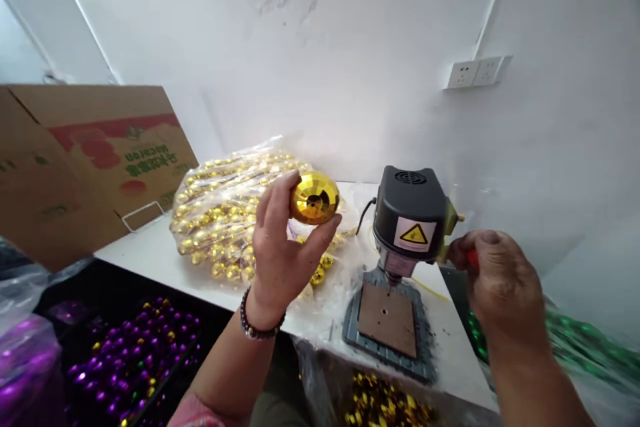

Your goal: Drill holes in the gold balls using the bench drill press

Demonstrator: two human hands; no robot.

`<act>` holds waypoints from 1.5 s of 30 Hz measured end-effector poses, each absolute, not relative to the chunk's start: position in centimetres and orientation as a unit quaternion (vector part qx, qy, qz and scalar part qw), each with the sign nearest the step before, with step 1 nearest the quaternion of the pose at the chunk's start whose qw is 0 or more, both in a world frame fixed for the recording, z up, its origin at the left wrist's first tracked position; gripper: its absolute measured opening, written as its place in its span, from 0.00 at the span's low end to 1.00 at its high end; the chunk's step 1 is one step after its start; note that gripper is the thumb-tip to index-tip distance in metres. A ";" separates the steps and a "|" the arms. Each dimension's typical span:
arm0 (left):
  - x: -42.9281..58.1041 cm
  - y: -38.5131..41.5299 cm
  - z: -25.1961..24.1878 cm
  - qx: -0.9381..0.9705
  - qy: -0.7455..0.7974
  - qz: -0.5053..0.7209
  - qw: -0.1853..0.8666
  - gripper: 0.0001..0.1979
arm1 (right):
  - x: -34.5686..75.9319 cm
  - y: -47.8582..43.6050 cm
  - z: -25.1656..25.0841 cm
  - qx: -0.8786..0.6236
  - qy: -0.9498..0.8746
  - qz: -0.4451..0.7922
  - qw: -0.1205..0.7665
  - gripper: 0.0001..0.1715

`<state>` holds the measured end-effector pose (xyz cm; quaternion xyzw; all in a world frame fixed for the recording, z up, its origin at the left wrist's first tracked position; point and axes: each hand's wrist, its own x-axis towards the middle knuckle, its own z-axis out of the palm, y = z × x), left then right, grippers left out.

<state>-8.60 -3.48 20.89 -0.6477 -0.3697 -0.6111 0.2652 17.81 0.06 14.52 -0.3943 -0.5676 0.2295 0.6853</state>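
Both hands are busy. Our left hand (280, 260) pinches a gold ball (315, 198) between thumb and fingertips, raised in the air to the left of the drill (410, 220), with the ball's hole turned toward us. Our right hand (500, 280) is closed around the red handle (473, 259) on the drill's right side, though blur softens it.

Below and left of the drill we see purple balls (135, 353) in a dark tray, and under its base plate (387, 317) more gold pieces (385, 403) beneath the table (165, 253). The plate is bare, with one hole in its middle. Left of the drill lies a clear bag (225, 213) of gold balls, its loose plastic reaching the plate. Farther left stands a cardboard box (90, 160), and green beads (580, 340) trail to the right. Wall sockets (475, 72) sit above and behind.

We judge the ball slippery, since it is glossy, round and lightly held. If dropped, it could roll off the front edge, which runs close to the plate. Fingers steadying it under the drill's head would be near the bit, and loose plastic could snag. There is open room above the plate and to its left, but the right side is crowded.
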 end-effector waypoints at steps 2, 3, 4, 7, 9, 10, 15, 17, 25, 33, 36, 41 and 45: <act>-8.5 -4.4 22.1 -0.620 -0.386 -0.620 0.286 0.35 | 17.7 -0.2 14.8 -0.419 -0.546 0.235 0.686 0.25; -8.4 -4.8 22.6 -0.610 -0.395 -0.621 0.292 0.35 | 17.6 -0.4 15.0 -0.429 -0.543 0.235 0.682 0.27; -8.3 -5.3 23.0 -0.603 -0.402 -0.623 0.296 0.35 | 17.4 -0.7 15.2 -0.436 -0.546 0.233 0.677 0.28; -8.0 -6.3 24.2 -0.596 -0.389 -0.637 0.297 0.35 | 17.1 -1.2 15.7 -0.446 -0.540 0.228 0.676 0.30; -7.8 -6.8 24.8 -0.596 -0.365 -0.650 0.298 0.35 | 17.1 -1.4 15.8 -0.448 -0.537 0.223 0.679 0.31; -7.8 -7.0 25.0 -0.594 -0.355 -0.657 0.299 0.35 | 17.1 -1.4 15.8 -0.449 -0.539 0.220 0.678 0.31; -7.6 -7.5 25.4 -0.588 -0.309 -0.693 0.279 0.36 | 17.2 -1.2 15.9 -0.472 -0.542 0.216 0.660 0.34; -7.5 -7.5 25.6 -0.586 -0.290 -0.706 0.272 0.35 | 17.2 -1.0 16.1 -0.483 -0.536 0.219 0.657 0.35; -7.2 -7.3 27.4 -0.576 -0.297 -0.706 0.284 0.34 | 17.4 0.7 17.5 -0.507 -0.508 0.242 0.653 0.34; -7.1 -6.8 28.3 -0.565 -0.313 -0.699 0.307 0.34 | 17.4 1.5 18.7 -0.530 -0.491 0.236 0.650 0.31; -7.2 -6.6 28.1 -0.557 -0.319 -0.696 0.320 0.34 | 17.5 1.6 18.6 -0.532 -0.488 0.241 0.649 0.31; -7.4 -6.6 27.7 -0.556 -0.314 -0.706 0.307 0.33 | 17.4 1.7 18.4 -0.532 -0.481 0.242 0.653 0.30; -7.5 -6.8 27.3 -0.565 -0.305 -0.707 0.297 0.34 | 17.2 1.6 18.6 -0.530 -0.476 0.246 0.657 0.29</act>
